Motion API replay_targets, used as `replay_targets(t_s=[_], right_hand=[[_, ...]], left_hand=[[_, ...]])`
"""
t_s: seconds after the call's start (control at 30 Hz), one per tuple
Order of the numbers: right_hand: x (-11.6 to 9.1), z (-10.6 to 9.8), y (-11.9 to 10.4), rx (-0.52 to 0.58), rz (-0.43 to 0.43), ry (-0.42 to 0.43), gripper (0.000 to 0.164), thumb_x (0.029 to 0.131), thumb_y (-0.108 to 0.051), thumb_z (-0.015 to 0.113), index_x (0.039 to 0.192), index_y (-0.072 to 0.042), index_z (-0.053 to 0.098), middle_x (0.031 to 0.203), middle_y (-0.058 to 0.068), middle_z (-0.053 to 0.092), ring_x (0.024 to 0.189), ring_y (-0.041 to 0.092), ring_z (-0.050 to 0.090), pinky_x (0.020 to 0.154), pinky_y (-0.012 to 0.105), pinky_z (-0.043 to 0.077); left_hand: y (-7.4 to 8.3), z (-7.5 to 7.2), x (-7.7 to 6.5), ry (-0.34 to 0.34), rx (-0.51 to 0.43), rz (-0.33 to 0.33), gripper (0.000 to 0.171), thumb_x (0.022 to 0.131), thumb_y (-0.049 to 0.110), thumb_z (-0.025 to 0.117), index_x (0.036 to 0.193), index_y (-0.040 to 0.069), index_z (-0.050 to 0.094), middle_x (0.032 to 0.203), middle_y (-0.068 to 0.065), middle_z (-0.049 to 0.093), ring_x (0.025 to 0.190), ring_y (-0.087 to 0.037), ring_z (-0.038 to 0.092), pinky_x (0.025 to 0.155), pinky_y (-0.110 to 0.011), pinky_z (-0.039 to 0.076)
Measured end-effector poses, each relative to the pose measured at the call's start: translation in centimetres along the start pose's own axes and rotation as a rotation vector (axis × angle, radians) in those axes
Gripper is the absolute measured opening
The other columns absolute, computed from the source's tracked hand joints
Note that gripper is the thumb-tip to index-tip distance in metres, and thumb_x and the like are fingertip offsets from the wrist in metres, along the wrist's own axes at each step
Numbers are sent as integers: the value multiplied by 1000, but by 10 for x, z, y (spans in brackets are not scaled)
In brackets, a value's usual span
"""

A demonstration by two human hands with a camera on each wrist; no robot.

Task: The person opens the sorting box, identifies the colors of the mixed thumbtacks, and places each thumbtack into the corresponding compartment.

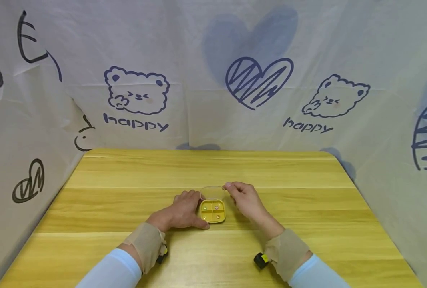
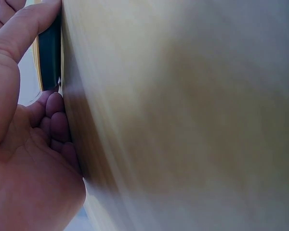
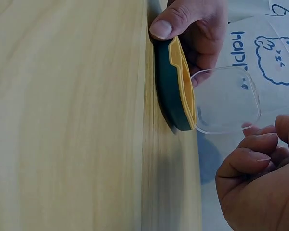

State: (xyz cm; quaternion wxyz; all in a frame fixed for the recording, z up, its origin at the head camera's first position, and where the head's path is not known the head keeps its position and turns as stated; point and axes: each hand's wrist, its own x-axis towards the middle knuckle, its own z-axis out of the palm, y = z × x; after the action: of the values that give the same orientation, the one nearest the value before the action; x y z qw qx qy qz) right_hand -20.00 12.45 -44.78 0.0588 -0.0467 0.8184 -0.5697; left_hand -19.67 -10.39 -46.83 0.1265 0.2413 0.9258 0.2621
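Observation:
A small pill box (image 1: 213, 221) sits on the table, with a yellow divided inside and a dark green outer shell (image 3: 169, 89). Small round pill-like pieces lie in its several compartments. Its clear lid (image 3: 226, 98) stands raised at the far side. My left hand (image 1: 184, 210) grips the box from the left, thumb along the near side and the other fingers behind it. At the right, my right hand (image 1: 246, 200) has its fingers curled, fingertips at the lid's upper right corner. The left wrist view shows the left thumb (image 2: 26, 26) over the box's side.
The box rests mid-way on a light wooden table (image 1: 127, 172). White cloth (image 1: 199, 48) with drawn bears, hearts and lettering hangs behind the table and along both sides. Each wrist carries a strapped-on black camera.

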Motion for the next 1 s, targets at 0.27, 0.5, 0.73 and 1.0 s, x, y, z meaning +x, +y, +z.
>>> replay_targets(t_s=[0.27, 0.5, 0.73, 1.0], right_hand=[[-2, 1, 0, -32, 4, -16, 38, 94, -42, 59, 97, -7, 71, 67, 7, 51, 59, 18, 42, 55, 30, 35], [-3, 2, 1, -13, 8, -54, 18, 90, -31, 68, 92, -13, 71, 65, 1, 49, 57, 15, 39, 52, 28, 33], [-4, -3, 1, -64, 14, -128, 27, 88, -32, 70, 103, -10, 69, 67, 2, 48, 55, 14, 39, 50, 26, 33], [-10, -9, 0, -264, -77, -261, 51, 92, -30, 65, 135, -5, 53, 99, 8, 54, 81, 21, 48, 68, 35, 43]], left_hand=[[0, 1, 0, -8, 23, -17, 82, 66, 56, 81, 126, 11, 49, 111, -2, 53, 104, -23, 44, 95, -46, 32], [-1, 2, 0, 5, 37, -5, 82, 65, 57, 81, 124, 10, 49, 110, -2, 53, 103, -23, 45, 94, -47, 33], [0, 0, 0, -3, 20, -10, 78, 65, 57, 81, 120, 12, 50, 106, 1, 52, 100, -22, 45, 92, -46, 33], [-1, -1, 0, -11, 15, -12, 79, 66, 57, 80, 124, 11, 50, 110, 0, 53, 103, -23, 45, 94, -48, 33]])
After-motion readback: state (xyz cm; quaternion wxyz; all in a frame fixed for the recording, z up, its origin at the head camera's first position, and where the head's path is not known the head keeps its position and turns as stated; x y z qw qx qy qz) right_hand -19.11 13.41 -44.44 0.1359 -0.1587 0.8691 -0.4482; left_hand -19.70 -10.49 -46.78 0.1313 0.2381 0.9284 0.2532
